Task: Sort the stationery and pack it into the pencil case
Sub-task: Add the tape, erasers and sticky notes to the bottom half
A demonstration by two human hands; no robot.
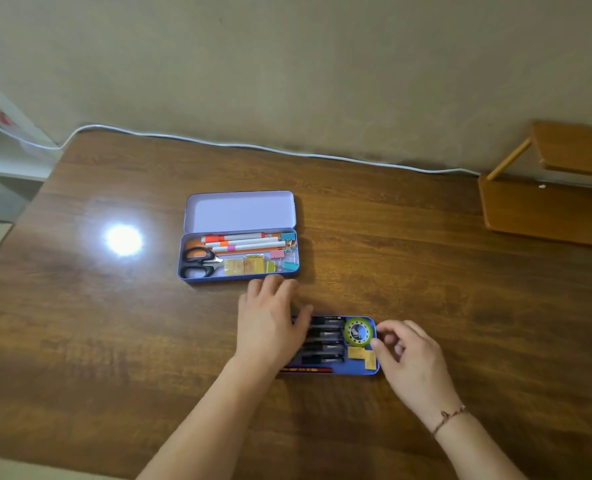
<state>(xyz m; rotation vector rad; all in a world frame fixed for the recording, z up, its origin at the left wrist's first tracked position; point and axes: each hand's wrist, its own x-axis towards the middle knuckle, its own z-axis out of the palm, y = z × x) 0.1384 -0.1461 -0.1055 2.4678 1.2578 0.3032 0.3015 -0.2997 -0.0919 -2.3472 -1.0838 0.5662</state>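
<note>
Nearest the camera, two bare forearms are reaching forward over the wooden desk [114, 341]; the right wrist is wearing a thin cord bracelet [448, 418]. Both hands are working at a blue inner tray [374, 370], lying just in front of the person, probably lifted out so its own load can be arranged apart from the case.

The left hand [268, 323] is lying palm-down across the tray's left part, its fingers [273, 285] straight and relaxed, grasping nothing; it looks to be steadying the tray and pressing the row of black pens [325, 341] flat. A red-and-black pencil [308, 370] is lying along the tray's near edge.

The right hand [410, 358] is hovering at the tray's right end, fingers [379, 346] curled toward the thumb beside the yellow erasers [362, 355]. Whether they are pinching something I cannot tell. The green tape roll [358, 331] is sitting flat in the far right corner, where its round shape fits beside the pens.

Farther off, well apart from the tray, the lilac tin pencil case [190, 271] is standing open, its lid [239, 211] tipped back. Inside, marker pens [246, 242] are lying lengthwise along the back, black-handled scissors [197, 261] at left, yellow erasers in the middle and coloured binder clips [287, 254] at right: long things with long, small with small.

Beyond, a white cable [287, 151] is running along the wall.
</note>
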